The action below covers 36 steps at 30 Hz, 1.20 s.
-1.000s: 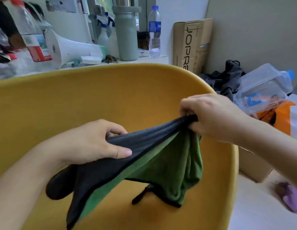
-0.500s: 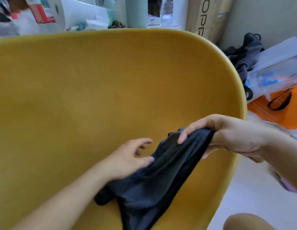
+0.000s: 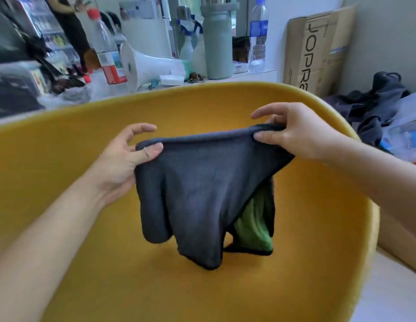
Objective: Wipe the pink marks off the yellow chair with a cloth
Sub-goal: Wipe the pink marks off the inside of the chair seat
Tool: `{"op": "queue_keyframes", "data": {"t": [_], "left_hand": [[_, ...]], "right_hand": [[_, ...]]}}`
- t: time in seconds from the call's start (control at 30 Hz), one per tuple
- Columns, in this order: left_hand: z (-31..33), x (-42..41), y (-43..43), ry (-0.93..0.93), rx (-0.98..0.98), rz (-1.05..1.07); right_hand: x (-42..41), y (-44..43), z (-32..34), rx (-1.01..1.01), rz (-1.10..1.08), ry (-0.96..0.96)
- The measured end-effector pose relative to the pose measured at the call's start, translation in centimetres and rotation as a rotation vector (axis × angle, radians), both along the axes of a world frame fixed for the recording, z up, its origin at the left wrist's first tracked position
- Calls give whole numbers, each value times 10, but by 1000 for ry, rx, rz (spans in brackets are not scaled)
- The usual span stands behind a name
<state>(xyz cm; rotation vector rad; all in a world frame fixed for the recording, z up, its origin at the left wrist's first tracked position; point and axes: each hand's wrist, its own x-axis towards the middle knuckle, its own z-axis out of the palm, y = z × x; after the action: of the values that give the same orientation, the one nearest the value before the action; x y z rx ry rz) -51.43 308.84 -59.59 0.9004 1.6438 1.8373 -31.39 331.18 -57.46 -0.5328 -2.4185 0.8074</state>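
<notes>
Over the middle of the yellow chair (image 3: 70, 163), the cloth (image 3: 202, 187) hangs stretched between both hands; whether its lowest fold brushes the seat, I can't tell. The left hand (image 3: 123, 159) at nine o'clock pinches one top corner under the thumb, its other fingers loosely spread. The right hand (image 3: 295, 135) at three o'clock pinches the opposite corner the same way, with the index finger lifted free. The dark grey face is toward us, and a green side peeks out at five o'clock underneath. Pink marks? None showing on the yellow anywhere in view. The cloth may be hiding some, so I can't place them. This looks to me like squaring the cloth up before wiping. To do it well, fold it into a flat pad, pick one face and gather the dangling tail so it doesn't drag. Then press with flat fingers and rub in short strokes right on the marks. Beyond the chair back at twelve o'clock, the bench (image 3: 253, 74) carries bottles and a white megaphone (image 3: 151, 66).
</notes>
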Motion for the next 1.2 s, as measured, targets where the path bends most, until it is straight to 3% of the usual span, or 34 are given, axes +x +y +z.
{"op": "queue_keyframes", "data": {"t": [0.07, 0.17, 0.27, 0.33, 0.4, 0.57, 0.63, 0.7, 0.77, 0.8, 0.87, 0.9, 0.93, 1.0, 1.03, 1.1, 1.2], "left_hand": [[30, -5, -9, 137, -7, 37], [57, -5, -29, 497, -219, 103], [47, 10, -56, 961, -508, 157], [18, 22, -74, 1068, -626, 29], [-17, 32, -92, 964, -746, -188], [-65, 59, -116, 378, -1034, -853], [-71, 53, -114, 240, -953, -842], [-77, 35, -105, 160, -835, -618], [-88, 9, -94, 201, -784, -322], [-97, -2, -90, 379, -845, -165], [-112, -2, -85, 919, -936, 97], [-118, 8, -84, 1074, -867, 75], [-122, 25, -83, 1094, -829, -63], [-136, 62, -84, 1038, -953, -410], [-146, 76, -85, 1113, -1035, -524], [-158, 81, -85, 1297, -1013, -480], [-153, 71, -92, 1103, -973, -335]], "right_hand": [[-17, 4, 23, 65, -73, 144], [-22, 7, 36, 18, -21, 264], [-2, -4, 17, -104, 215, 78], [16, -18, -12, -185, 407, -139], [34, -35, -47, -250, 526, -355], [66, -75, -101, -322, 752, -860], [61, -77, -101, -423, 770, -870], [45, -68, -102, -504, 633, -758], [25, -56, -106, -326, 384, -656], [16, -53, -110, -109, 259, -660], [6, -64, -119, 304, 91, -678], [2, -74, -124, 380, 104, -673], [-2, -86, -128, 365, 161, -683], [-12, -109, -137, 298, 314, -772], [-19, -118, -143, 311, 371, -845], [-35, -133, -150, 376, 444, -1011], [-54, -148, -144, 580, 529, -1220]]}}
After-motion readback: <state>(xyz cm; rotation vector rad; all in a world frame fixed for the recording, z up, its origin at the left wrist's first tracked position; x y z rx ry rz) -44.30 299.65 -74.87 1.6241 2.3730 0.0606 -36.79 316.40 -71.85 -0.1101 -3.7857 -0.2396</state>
